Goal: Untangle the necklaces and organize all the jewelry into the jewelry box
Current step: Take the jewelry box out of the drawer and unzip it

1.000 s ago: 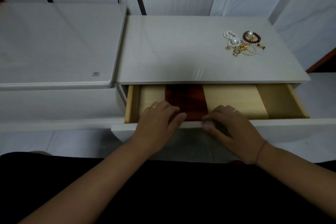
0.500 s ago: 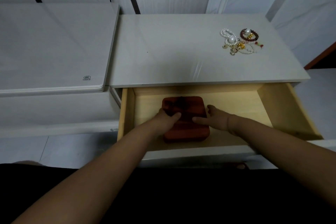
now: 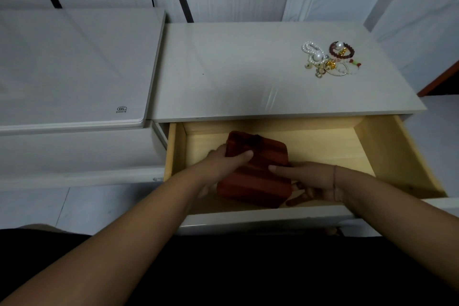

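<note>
Hands grip the red box (image 3: 255,176) inside the open drawer (image 3: 387,156): left hand (image 3: 223,164) curled round its left edge, thumb on top, right hand (image 3: 308,181) clasping its right side. Jewelry (image 3: 329,58) lies tangled on the cabinet top (image 3: 236,69), far right.

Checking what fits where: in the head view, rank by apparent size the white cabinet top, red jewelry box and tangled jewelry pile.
1. white cabinet top
2. dark red jewelry box, nearer the camera
3. tangled jewelry pile
</note>
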Demonstrator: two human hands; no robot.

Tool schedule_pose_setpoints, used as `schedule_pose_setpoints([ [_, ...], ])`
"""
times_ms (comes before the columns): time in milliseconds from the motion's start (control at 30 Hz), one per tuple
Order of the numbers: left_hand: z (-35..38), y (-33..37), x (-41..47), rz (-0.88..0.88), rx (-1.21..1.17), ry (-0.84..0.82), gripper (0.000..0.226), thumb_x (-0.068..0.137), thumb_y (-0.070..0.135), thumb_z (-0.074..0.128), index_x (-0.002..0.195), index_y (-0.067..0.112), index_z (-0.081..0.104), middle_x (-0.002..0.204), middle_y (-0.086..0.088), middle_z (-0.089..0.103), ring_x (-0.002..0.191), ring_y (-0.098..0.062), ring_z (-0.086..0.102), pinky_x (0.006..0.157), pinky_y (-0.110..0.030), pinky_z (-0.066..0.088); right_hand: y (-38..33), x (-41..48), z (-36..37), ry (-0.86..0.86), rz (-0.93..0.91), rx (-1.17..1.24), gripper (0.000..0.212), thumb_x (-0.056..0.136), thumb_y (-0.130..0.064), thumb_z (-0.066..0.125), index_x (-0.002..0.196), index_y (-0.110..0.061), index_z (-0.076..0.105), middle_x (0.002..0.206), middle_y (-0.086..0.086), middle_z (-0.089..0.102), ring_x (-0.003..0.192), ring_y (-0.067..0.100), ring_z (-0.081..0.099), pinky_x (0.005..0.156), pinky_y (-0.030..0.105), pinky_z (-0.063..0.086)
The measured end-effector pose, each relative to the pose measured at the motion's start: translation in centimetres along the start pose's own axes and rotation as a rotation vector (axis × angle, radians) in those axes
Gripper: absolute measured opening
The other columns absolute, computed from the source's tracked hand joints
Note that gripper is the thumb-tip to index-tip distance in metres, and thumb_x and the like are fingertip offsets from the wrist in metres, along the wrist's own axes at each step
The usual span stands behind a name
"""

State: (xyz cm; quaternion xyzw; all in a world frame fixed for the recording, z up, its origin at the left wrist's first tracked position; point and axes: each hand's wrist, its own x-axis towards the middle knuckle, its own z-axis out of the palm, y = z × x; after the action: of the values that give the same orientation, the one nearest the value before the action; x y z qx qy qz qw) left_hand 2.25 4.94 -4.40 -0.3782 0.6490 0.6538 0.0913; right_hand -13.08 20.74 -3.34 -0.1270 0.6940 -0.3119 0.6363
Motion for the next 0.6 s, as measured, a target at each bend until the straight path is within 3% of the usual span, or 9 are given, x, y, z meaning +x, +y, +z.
schedule_pose_setpoints([
  [133,-0.3,0.7,-3.0,0.101,-0.034,-0.026,0.044,0.083,0.05,0.064,0.123,0.035,0.054,0.12,0.004,0.063,0.107,-0.014,0.063,0.084,-0.026,0.053,0.6,-2.8,0.4,0.032,-0.138,0.084,0.054,0.069,-0.042,0.069,0.119,-0.026,0.059,0.11,0.004,0.071,0.105,0.023,0.066,0.092,0.041,0.053],
  [300,-0.1,1.5,-6.0,0.24,-0.053,-0.006,0.056,0.067,0.071,0.067,0.118,0.051,0.055,0.133,0.002,0.051,0.117,-0.019,0.057,0.098,-0.041,0.049,-1.1,-6.1,0.8,0.161,-0.281,0.026,0.067,0.062,-0.048,0.068,0.125,-0.036,0.05,0.114,-0.006,0.067,0.097,0.013,0.066,0.073,0.029,0.051],
  [400,-0.5,3.1,-6.9,0.318,-0.063,0.008,0.049,0.073,0.067,0.065,0.118,0.052,0.055,0.133,0.004,0.051,0.114,-0.015,0.059,0.098,-0.035,0.049,-2.9,-7.6,0.5,0.203,-0.334,-0.021,0.061,0.065,-0.049,0.064,0.124,-0.04,0.051,0.109,-0.009,0.068,0.084,0.006,0.066,0.065,0.024,0.047],
  [500,-1.1,4.9,-7.0,0.358,-0.043,0.037,0.035,0.084,0.053,0.06,0.118,0.047,0.057,0.124,0.008,0.057,0.107,-0.007,0.061,0.086,-0.019,0.051,-4.7,-8.3,0.0,0.26,-0.366,-0.078,0.052,0.066,-0.051,0.061,0.116,-0.039,0.058,0.099,-0.015,0.072,0.095,0.008,0.066,0.082,0.033,0.05],
  [533,-1.3,5.5,-6.9,0.369,-0.028,0.056,0.034,0.084,0.052,0.059,0.117,0.046,0.057,0.122,0.008,0.057,0.107,-0.007,0.06,0.086,-0.018,0.051,-5.2,-8.5,-0.1,0.273,-0.376,-0.098,0.049,0.066,-0.052,0.06,0.112,-0.039,0.061,0.098,-0.016,0.072,0.101,0.012,0.064,0.093,0.038,0.047],
  [600,-1.6,6.3,-6.8,0.392,0.003,0.106,0.041,0.078,0.058,0.059,0.117,0.048,0.056,0.123,0.005,0.052,0.111,-0.012,0.057,0.093,-0.026,0.05,-6.0,-8.9,-0.1,0.285,-0.4,-0.115,0.046,0.065,-0.053,0.06,0.109,-0.038,0.062,0.098,-0.016,0.072,0.104,0.014,0.062,0.099,0.042,0.043],
])
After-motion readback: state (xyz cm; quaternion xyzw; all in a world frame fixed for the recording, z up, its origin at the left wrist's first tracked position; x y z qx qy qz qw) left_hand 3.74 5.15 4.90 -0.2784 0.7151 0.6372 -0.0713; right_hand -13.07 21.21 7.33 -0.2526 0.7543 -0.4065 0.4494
